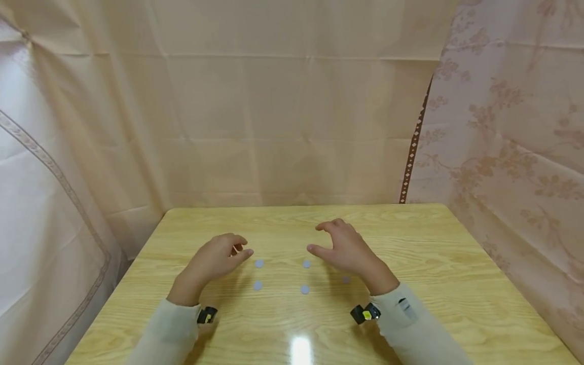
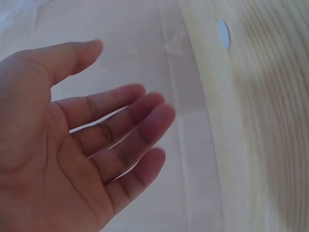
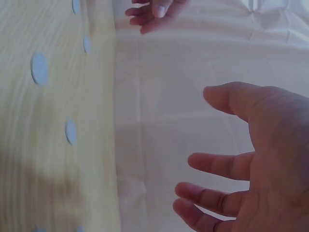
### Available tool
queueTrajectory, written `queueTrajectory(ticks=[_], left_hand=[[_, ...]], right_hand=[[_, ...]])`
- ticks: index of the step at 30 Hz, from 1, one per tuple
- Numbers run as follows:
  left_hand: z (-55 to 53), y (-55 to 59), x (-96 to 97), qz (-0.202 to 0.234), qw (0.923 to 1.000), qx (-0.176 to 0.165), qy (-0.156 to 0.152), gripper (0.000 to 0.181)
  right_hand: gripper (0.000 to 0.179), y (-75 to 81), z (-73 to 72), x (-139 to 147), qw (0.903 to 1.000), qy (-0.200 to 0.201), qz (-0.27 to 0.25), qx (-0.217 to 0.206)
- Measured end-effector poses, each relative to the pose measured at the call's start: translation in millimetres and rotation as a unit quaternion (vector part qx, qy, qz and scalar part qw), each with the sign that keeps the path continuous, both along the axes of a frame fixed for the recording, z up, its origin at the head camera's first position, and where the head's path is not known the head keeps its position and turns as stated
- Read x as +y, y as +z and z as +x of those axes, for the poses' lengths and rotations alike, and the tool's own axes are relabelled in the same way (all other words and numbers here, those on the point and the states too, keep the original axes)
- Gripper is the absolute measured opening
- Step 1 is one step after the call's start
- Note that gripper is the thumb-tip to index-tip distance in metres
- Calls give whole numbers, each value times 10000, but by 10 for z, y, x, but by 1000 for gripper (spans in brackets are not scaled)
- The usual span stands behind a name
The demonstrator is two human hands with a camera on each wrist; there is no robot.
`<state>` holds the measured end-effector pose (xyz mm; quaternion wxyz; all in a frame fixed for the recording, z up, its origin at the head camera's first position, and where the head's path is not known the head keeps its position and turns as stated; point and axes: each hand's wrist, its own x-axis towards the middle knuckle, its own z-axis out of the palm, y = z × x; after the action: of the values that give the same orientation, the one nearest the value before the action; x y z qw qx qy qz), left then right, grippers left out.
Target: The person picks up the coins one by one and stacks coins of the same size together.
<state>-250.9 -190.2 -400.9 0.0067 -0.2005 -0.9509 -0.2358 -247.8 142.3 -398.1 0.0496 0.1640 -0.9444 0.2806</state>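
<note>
Several small pale round discs lie flat and apart on the wooden table (image 1: pixel 283 324). My left hand (image 1: pixel 215 259) hovers above the table, left of a far disc (image 1: pixel 259 263) and a nearer disc (image 1: pixel 257 285). Its palm shows empty in the left wrist view, fingers loosely bent and thumb apart. Over the right side my right hand (image 1: pixel 349 251) is raised, holding nothing, thumb and fingers spread. Left of it lie two more discs, one far (image 1: pixel 306 264) and one nearer (image 1: pixel 304 289). Another disc (image 1: pixel 346 279) shows under the right wrist.
A beige curtain (image 1: pixel 292 126) hangs behind the table's far edge. Floral cloth (image 1: pixel 515 152) hangs on the right and pale cloth (image 1: pixel 36 213) on the left. Each wrist carries a small black device, the left one (image 1: pixel 207 315) and the right one (image 1: pixel 365 314).
</note>
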Motion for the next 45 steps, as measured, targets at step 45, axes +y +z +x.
queueTrajectory(ticks=[45], left_hand=[[-8,-175,281,-218,9938,-1076,-195,25]], right_hand=[[26,-371,-3,-1148,9843,1431,16,-1028]])
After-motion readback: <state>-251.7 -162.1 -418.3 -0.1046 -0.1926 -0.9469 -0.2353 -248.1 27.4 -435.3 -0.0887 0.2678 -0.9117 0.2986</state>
